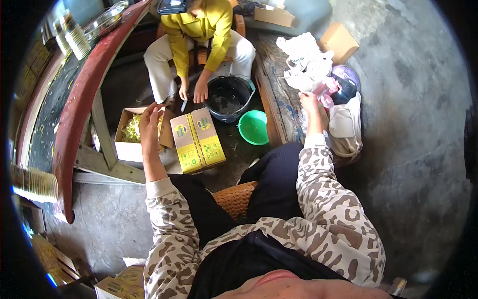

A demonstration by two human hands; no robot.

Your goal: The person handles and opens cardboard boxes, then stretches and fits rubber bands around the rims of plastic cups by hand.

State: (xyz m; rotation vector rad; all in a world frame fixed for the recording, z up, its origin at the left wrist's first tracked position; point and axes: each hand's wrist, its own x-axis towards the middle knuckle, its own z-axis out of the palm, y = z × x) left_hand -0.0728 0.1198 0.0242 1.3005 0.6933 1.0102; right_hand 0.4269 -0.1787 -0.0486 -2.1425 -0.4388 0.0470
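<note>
My left hand (149,124) is raised over the right side of an open cardboard box (130,151) with yellow strips (131,130) inside. Its fingers are stretched upward and I see nothing in them. To its right, a closed yellow-and-brown carton (199,144) lies on the floor. My right hand (308,101) is held up beside white plastic bags (307,65) and a pink item (326,89). Its fingers are loosely bent, slightly apart, with no object visible between them. Whether it touches the bags I cannot tell.
Opposite me sits a person in a yellow top (204,25), a small knife (183,105) in one hand. Between us are a black bucket (228,102) and a green basin (253,127). A wooden bench (279,94) stands right; a red-edged table (79,99) with stacked cups (77,42) stands left.
</note>
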